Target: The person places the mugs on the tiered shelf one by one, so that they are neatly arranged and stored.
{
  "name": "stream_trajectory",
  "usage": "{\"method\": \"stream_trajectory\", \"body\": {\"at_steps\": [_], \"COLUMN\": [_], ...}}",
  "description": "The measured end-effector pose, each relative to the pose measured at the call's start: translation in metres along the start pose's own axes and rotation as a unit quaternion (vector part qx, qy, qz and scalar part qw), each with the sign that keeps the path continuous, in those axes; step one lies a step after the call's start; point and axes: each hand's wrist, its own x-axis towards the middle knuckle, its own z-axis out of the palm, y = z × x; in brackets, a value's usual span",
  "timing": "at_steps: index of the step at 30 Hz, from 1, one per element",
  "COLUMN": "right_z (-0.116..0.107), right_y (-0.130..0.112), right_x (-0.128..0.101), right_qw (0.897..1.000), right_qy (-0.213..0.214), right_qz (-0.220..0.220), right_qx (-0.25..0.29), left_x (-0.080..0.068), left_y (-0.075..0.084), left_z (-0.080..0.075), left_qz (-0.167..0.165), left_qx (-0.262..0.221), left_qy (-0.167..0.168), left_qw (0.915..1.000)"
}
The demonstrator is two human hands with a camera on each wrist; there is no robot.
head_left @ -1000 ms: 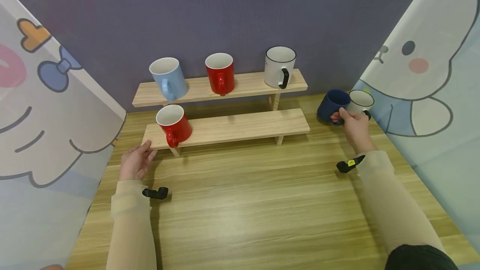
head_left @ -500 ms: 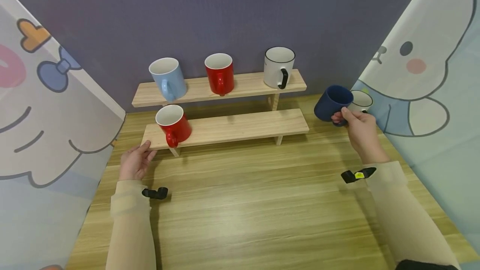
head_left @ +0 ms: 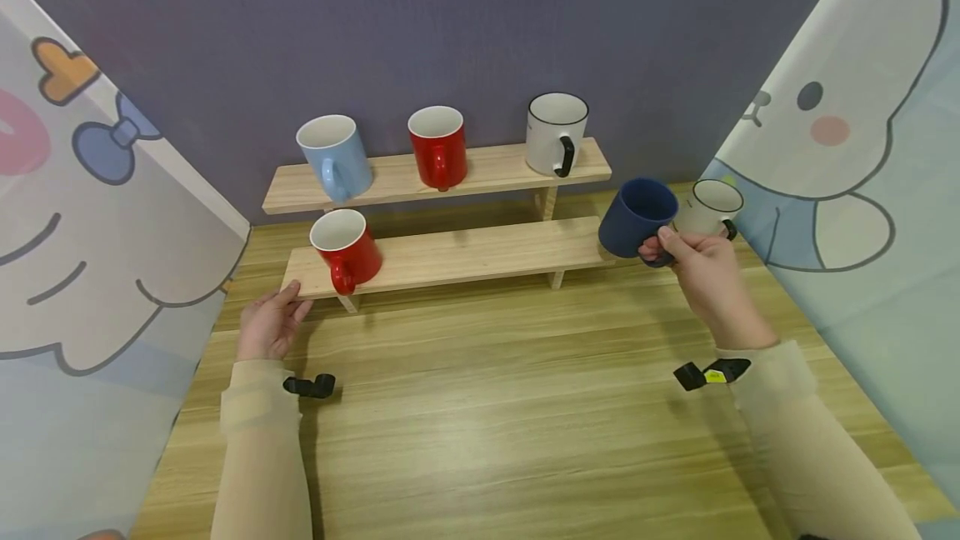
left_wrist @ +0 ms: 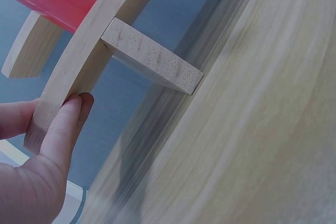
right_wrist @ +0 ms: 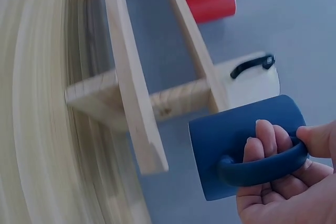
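Note:
My right hand point(head_left: 701, 277) grips a dark blue mug point(head_left: 633, 219) by its handle; in the right wrist view, fingers pass through the handle point(right_wrist: 262, 169). In the head view the mug overlaps the right end of the lower shelf board point(head_left: 480, 252). At that board's left front corner, my left hand point(head_left: 272, 323) pinches the wood between thumb and fingers, plain in the left wrist view. Close to this hand a red mug point(head_left: 348, 252) stands on the lower board. Above, the upper board point(head_left: 495, 169) bears a light blue mug point(head_left: 337, 158), a second red mug point(head_left: 438, 148) and a white mug with black handle point(head_left: 555, 136).
Behind my right hand, another white mug point(head_left: 712, 205) with a dark rim stands on the wood-grain table point(head_left: 465, 407). A grey-purple wall point(head_left: 450, 15) rises behind the two-tier rack. Cartoon-printed panels point(head_left: 832, 190) flank the table on both sides.
My right hand has lifted the blue mug off the table and carried it left, from beside the white mug to the lower board's right end. The left hand has stayed put.

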Motion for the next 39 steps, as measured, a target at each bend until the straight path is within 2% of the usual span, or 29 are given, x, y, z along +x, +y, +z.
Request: {"method": "stream_trajectory", "body": {"at_steps": [12, 18, 29, 39], "right_z": [0.048, 0.079, 0.136, 0.186], "right_y": [0.003, 0.01, 0.022, 0.031], "right_x": [-0.015, -0.014, -0.013, -0.011], "right_qw": [0.993, 0.99, 0.987, 0.987], "right_qy": [-0.051, -0.085, -0.115, -0.114], "right_qz": [0.033, 0.037, 0.046, 0.053], "right_qx": [-0.103, -0.102, -0.1, -0.097], "left_x": [0.0, 0.0, 0.001, 0.003], "left_y": [0.001, 0.002, 0.002, 0.0], "left_z": [0.0, -0.001, 0.001, 0.0], "left_qz": [0.003, -0.001, 0.004, 0.004], "left_qx": [0.011, 0.014, 0.014, 0.014], "left_qy": [-0.008, -0.002, -0.005, 0.003], "left_qw": [0.9999, 0.9999, 0.9999, 0.9999]}}
